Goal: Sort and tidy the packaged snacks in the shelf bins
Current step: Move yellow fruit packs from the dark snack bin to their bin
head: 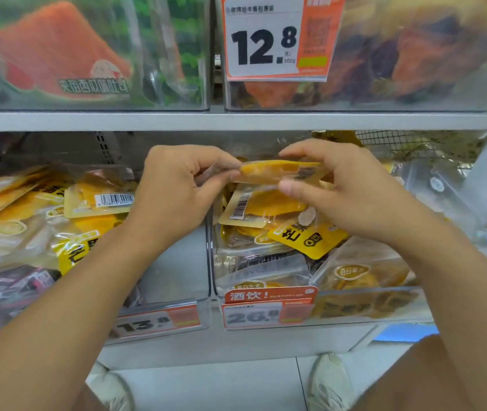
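A shop shelf point(236, 121) carries clear bins in two tiers, with pale floor tiles below. In front of the lower tier both hands hold one pack point(278, 170) of yellow dried fruit edge-on, its long axis running left to right. The left hand point(177, 185) pinches its clear left end, and the right hand point(334, 185) pinches the right end between thumb below and fingers above, so each grip is narrow and closed on the pack. The pack hangs directly above the right bin point(369, 304), which is nearer than the left bin point(177, 280); a drop straight down would land it on the packs heaped there. The upper shelf edge sits close above the knuckles, so headroom looks tight, while the bin's front wall is low and open toward the person. The left bin has bare room at its right side.
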